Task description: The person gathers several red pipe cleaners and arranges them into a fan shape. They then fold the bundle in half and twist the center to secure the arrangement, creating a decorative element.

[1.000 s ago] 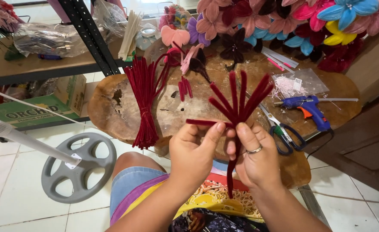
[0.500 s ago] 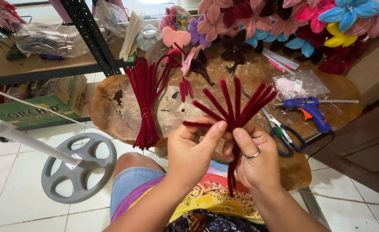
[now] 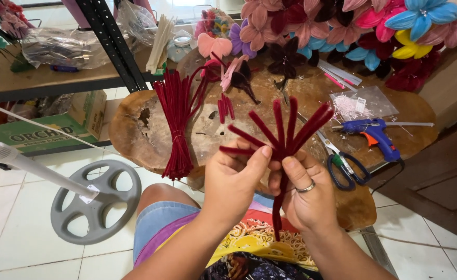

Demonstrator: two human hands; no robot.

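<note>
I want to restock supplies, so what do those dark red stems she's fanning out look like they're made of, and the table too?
Dark red stems, pinched by both hands: probably chenille-covered wire, since they look fuzzy, matte and hold bends. Table: seemingly raw wood slab, with irregular edges, knots and a dull brown surface.

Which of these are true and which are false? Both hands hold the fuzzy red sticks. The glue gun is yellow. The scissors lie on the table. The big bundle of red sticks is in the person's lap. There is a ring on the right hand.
1. Both hands hold the fuzzy red sticks. True: the left hand and the right hand pinch them where they fan out.
2. The glue gun is yellow. False: it is blue with an orange trigger.
3. The scissors lie on the wooden table. True.
4. The big bundle of red sticks is in the lap. False: it lies on the table, left of the hands.
5. A ring is on the right hand. True.
</note>
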